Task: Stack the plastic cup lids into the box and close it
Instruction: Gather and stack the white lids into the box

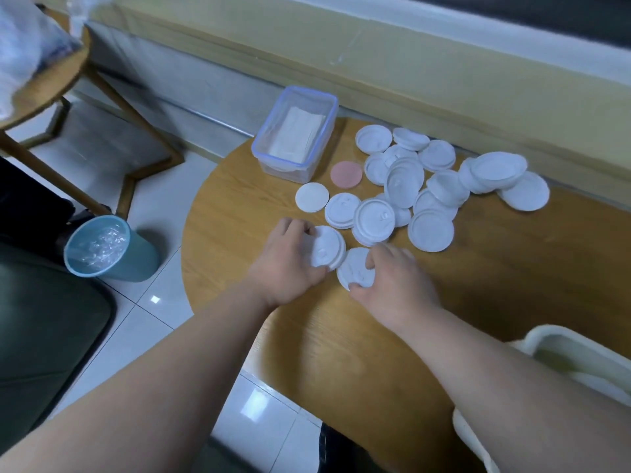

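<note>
Now left hand (290, 259) grips the left lid (325, 247), right hand (396, 286) grips the right lid (355, 268).

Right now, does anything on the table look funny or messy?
Yes. The white lids lie in a jumbled heap, some tilted on others, not stacked. One pink disc beside the clear box is the only coloured piece. A folded white sheet lies inside the box.

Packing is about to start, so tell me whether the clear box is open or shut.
Open. The clear box has no cover on its rim, and white paper lies in plain view inside.
</note>
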